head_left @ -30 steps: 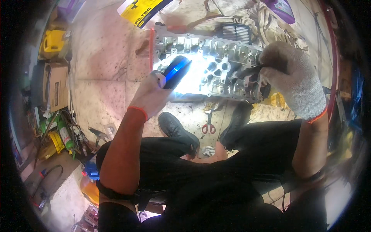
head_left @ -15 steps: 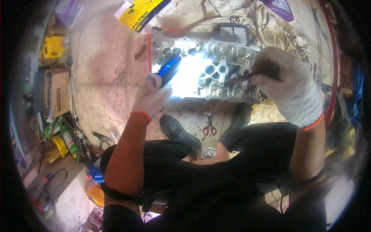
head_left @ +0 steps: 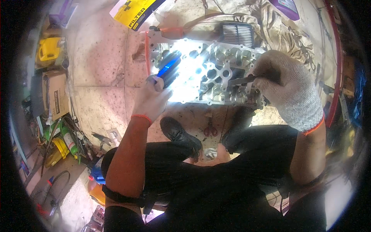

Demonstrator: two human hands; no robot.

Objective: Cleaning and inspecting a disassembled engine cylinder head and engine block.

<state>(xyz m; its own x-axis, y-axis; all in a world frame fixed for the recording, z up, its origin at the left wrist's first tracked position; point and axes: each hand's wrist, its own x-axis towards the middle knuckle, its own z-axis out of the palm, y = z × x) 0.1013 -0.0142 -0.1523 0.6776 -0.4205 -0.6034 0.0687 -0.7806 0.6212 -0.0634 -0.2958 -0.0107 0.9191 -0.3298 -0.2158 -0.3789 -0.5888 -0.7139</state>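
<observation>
A metal engine cylinder head [head_left: 181,44] lies on the floor in front of me, its middle washed out by glare. My left hand [head_left: 152,98], in a white knit glove with an orange cuff, is closed round a blue-and-black work light [head_left: 169,66]. The light shines onto the left half of the cylinder head. My right hand [head_left: 290,85], gloved the same way, pinches a dark, narrow, flat tool [head_left: 242,81] over the right half. The tool points left, its tip close to the round openings; I cannot tell whether it touches the metal.
Red-handled scissors [head_left: 210,129] lie between my shoes. Beyond the cylinder head are a pleated filter [head_left: 237,34], crumpled cloth [head_left: 270,23] and a yellow-and-black box [head_left: 135,13]. At the left stand a cardboard box [head_left: 58,92], a yellow jug [head_left: 48,49] and a green bottle [head_left: 68,140] among loose tools.
The view has shifted slightly, and the bright patch on the cylinder head looks narrower. Both hands keep their grips; the dark tool stays over the right half.
</observation>
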